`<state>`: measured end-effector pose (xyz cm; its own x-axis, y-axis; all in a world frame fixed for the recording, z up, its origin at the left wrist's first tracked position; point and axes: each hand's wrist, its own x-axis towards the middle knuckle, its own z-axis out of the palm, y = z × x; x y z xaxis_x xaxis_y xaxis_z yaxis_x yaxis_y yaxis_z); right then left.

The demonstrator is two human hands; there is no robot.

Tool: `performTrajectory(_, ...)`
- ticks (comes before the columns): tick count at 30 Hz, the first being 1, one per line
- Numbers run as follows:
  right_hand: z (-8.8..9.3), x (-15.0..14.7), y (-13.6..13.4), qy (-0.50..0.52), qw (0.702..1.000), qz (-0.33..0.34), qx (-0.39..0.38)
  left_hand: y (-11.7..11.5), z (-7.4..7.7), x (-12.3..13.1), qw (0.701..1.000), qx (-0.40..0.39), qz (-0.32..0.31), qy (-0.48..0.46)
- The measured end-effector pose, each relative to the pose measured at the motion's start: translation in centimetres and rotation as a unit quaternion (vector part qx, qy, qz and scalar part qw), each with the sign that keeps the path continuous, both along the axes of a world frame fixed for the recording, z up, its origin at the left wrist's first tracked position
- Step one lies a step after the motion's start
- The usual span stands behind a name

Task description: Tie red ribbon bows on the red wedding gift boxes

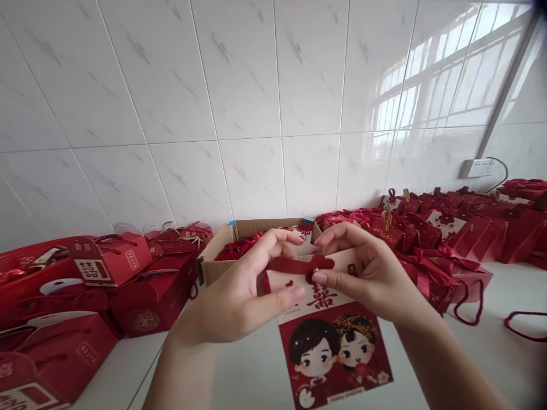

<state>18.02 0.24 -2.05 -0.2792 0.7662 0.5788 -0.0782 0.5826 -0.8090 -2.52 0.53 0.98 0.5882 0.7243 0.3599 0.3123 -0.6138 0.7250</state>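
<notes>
A folding red and white gift box point(335, 353) stands in front of me. It has two cartoon figures on its lower face and red double-happiness lettering on its pale upper flap. My left hand point(245, 293) curves around the upper left of the box, thumb across the front and fingers bent over the top edge. My right hand point(367, 273) is closed at the top, its thumb pressing a dark red strap point(294, 265) beside a small gold stud. Where the right fingers meet behind the flap is hidden.
An open cardboard carton point(209, 267) with red items inside stands behind the box. Red gift boxes point(141, 307) are piled on the left. Many red bags with ribbons point(459, 228) crowd the right side. A socket strip point(478, 168) is on the tiled wall.
</notes>
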Motion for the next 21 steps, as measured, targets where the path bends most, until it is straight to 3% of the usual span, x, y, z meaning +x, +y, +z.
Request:
performTrajectory(3,0.0,0.4,0.0,0.002,1.000,-0.027,-0.002,0.2,0.1,-1.0,0.999,0.021,0.045,0.007)
performTrajectory(7,0.0,0.6,0.1,-0.032,0.993,-0.092,0.073,0.6,0.2,-2.0,0.994,0.052,0.097,0.016)
performTrajectory(11,0.2,0.6,0.0,-0.088,0.976,-0.148,0.131,0.9,0.1,-2.0,0.966,0.171,0.190,0.030)
performTrajectory(15,0.2,0.5,-0.1,-0.120,0.968,-0.163,0.152,1.3,-0.3,-0.8,0.923,0.289,0.251,0.023)
performTrajectory(18,0.0,0.5,0.0,-0.120,0.959,-0.155,0.204,1.3,-0.6,0.1,0.929,0.276,0.246,-0.008)
performTrajectory(21,-0.1,0.6,0.0,-0.116,0.949,-0.149,0.254,1.1,-0.6,0.5,0.962,0.182,0.190,-0.071)
